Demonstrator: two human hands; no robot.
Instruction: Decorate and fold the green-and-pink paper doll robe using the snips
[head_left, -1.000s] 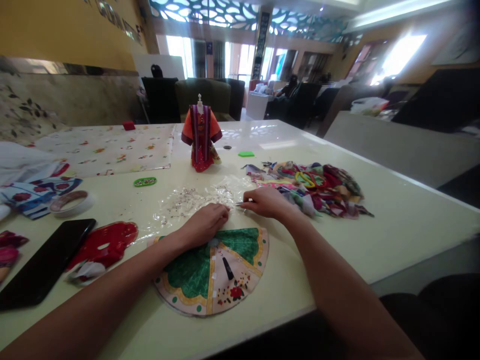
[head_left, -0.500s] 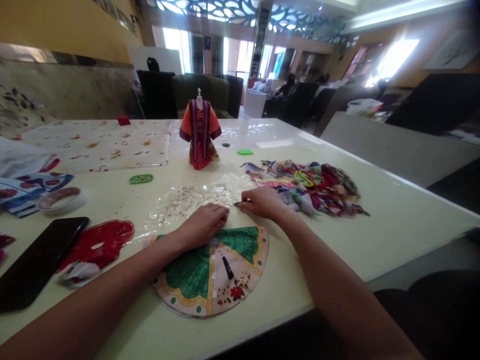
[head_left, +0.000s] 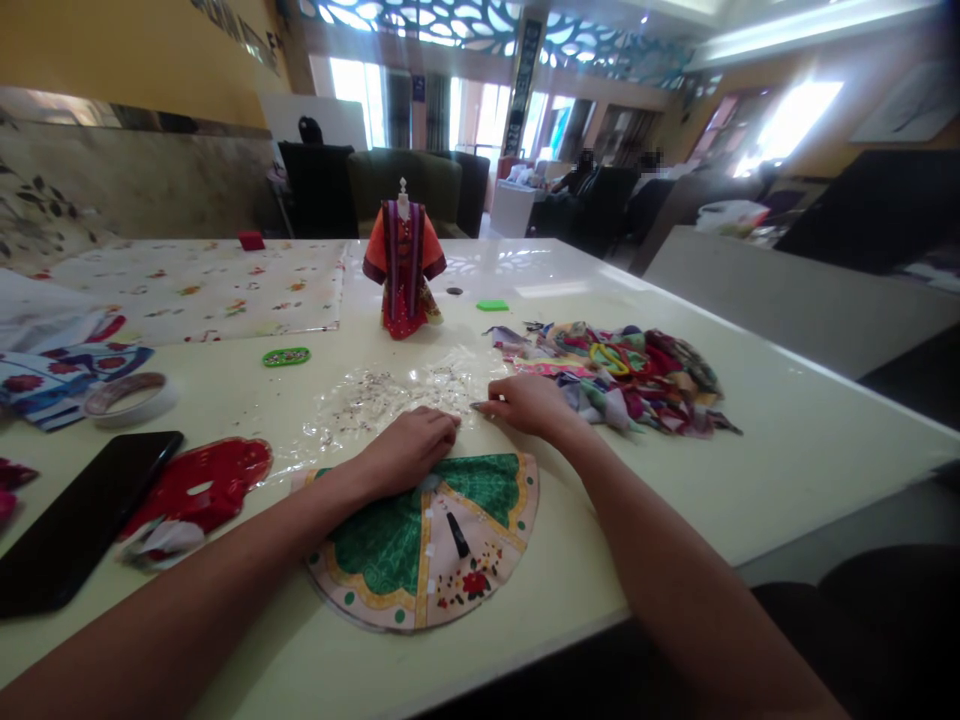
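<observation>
My left hand (head_left: pixel 412 440) rests over the top edge of a half-round fabric piece (head_left: pixel 375 550) with green panels, gold bands and a red flower print. Its fingers are bent and pressed together; what lies under the fingertips is hidden. Closed around a thin, dark pointed tool (head_left: pixel 479 406) is my right hand (head_left: pixel 525 400), just right of the left fingertips. The tool's kind is too small to tell. In front of both hands spreads a clear plastic sheet (head_left: pixel 375 395) dotted with small shiny bits. A black clip-like strip (head_left: pixel 457 535) lies on the fabric.
A doll stand in an orange and red robe (head_left: pixel 405 265) stands behind the sheet. To the right is a heap of fabric scraps (head_left: pixel 615 375). At left are a phone (head_left: pixel 82 520), red fabric (head_left: pixel 225 480), a tape roll (head_left: pixel 131 398) and a green tray (head_left: pixel 286 357).
The view has shifted very slightly. Both hands keep nearly the same place and grip, and the tool tip is still close to the left fingertips.
</observation>
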